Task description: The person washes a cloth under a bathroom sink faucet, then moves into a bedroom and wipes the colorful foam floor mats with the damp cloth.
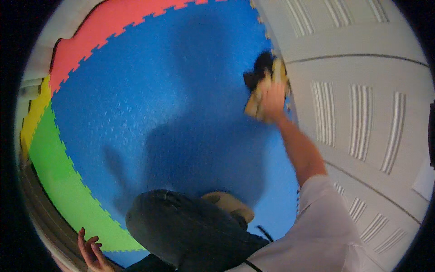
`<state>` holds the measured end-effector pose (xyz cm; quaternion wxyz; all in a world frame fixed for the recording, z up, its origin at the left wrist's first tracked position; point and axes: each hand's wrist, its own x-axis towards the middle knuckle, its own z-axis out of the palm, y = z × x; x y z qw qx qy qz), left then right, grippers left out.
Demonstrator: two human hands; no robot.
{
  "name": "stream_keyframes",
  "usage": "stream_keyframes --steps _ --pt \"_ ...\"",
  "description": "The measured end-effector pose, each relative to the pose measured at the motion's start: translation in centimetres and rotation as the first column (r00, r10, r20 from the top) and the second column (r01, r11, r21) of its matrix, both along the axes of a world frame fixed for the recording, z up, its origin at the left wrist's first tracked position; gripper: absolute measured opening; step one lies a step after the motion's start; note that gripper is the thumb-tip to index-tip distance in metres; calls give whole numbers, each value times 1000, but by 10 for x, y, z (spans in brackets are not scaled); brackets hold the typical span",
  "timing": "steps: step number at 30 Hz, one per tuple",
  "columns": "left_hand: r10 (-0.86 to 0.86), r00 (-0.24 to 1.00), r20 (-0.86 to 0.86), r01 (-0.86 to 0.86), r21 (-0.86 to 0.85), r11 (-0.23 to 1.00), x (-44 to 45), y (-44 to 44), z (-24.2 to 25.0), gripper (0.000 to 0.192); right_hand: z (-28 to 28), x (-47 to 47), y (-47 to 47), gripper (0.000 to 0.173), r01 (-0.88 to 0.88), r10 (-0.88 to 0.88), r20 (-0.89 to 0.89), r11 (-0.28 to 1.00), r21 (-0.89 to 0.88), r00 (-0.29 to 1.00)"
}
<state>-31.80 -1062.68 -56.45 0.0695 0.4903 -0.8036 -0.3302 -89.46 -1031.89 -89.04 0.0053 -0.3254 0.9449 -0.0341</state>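
My right hand (273, 97) is at the upper right, pressed on a blurred yellowish, cloth-like item (255, 106) that lies against the edge of the blue foam mat (136, 85). A dark item (260, 69), too blurred to name, touches it on the far side. My fingers lie over the yellowish item; whether they grip it cannot be told. Down at the lower left, my left hand (93, 250) is held with its fingers apart and nothing in it, in front of the green mat's edge. My bent knee in dark trousers and a beige-covered foot are at the bottom centre.
White grooved panels (340, 71) run along the right side of the mat. Red (95, 27), yellow (37, 105) and green (61, 183) foam mats with toothed edges border the blue one. A brown ledge (54, 210) curves along the lower left. My shadow falls across the blue mat.
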Motion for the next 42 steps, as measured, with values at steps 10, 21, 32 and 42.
stream_keyframes --steps 10,21,32,42 --pt "87 995 -42 -90 -82 993 8 5 0 37 29 -56 22 58 61 -55 141 998 -33 988" --pt "115 967 228 -38 -316 948 30 23 45 34 29 43 -41 56 -827 623 677 560 -37 392" --pt "521 842 140 -505 -136 852 110 105 61 38 -7 324 -214 56 -749 755 268 646 -147 598" --pt "620 784 34 -588 -280 759 130 177 93 26 32 387 -439 53 -718 718 -79 673 -177 692"
